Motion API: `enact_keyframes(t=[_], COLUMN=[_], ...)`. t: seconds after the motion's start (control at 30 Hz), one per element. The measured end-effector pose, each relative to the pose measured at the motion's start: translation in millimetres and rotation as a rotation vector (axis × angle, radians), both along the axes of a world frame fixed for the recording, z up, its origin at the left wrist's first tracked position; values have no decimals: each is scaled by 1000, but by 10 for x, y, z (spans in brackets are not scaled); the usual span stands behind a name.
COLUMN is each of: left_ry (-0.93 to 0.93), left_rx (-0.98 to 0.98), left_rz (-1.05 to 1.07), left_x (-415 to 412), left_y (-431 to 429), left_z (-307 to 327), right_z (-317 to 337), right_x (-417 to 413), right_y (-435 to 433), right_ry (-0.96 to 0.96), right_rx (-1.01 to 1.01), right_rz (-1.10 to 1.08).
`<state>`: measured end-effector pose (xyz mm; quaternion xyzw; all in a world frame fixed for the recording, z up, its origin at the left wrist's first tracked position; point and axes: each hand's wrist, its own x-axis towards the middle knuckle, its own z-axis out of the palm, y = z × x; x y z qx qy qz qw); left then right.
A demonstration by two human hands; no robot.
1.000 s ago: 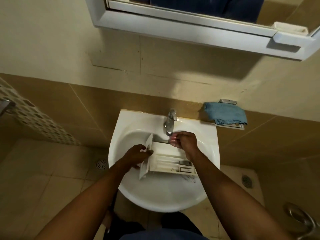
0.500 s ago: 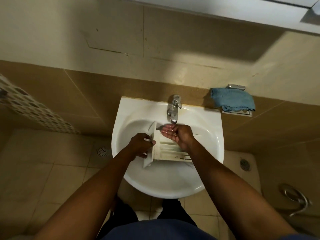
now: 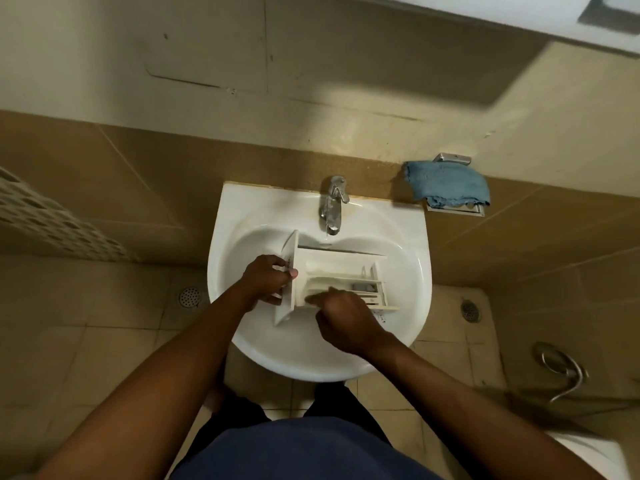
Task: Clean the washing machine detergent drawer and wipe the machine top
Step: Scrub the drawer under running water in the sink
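White plastic turns slick once wet, so let one hand do the steadying and the other the rubbing. Nearest you, your right hand [image 3: 346, 323] hangs over the near side of the white plastic detergent drawer [image 3: 341, 263], fingers bent with their tips down in the nearest channel. I cannot tell whether they pinch the near wall or only rub along it, and no brush or cloth shows in that hand. Run the tips along each channel end to end and into the corners beside the small grey insert [image 3: 363, 288], where I judge residue is likeliest to lodge.

A little farther and to the left, your left hand [image 3: 268, 284] has its fingers curled round the drawer's upright front panel. Grip that panel firmly and tilt the open side toward the spout, so loosened dirt drains out instead of pooling.

The drawer lies between your hands, low in the bowl of the white ceramic wash basin [image 3: 415, 237]. Its far wall is just below the chrome mixer tap [image 3: 333, 202].

Beyond the basin, to its right and well apart from both hands, a crumpled blue cloth [image 3: 446, 183] lies on a metal wall holder [image 3: 453, 158].
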<state>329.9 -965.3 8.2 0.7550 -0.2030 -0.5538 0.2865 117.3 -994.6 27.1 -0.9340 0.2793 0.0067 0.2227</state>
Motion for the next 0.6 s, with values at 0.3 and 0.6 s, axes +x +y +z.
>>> enact_keyframes(t=[0.3,0.6], left_ry=[-11,0], left_rx=[4,3], left_rz=[-11,-15], left_x=[-18,-16], left_y=[-7,-33], left_z=[6,42], right_z=[-19,-95], right_x=[-216,-67], right_y=[273,429], right_ry=[110,150], right_rx=[-102,0], right_rz=[81,108])
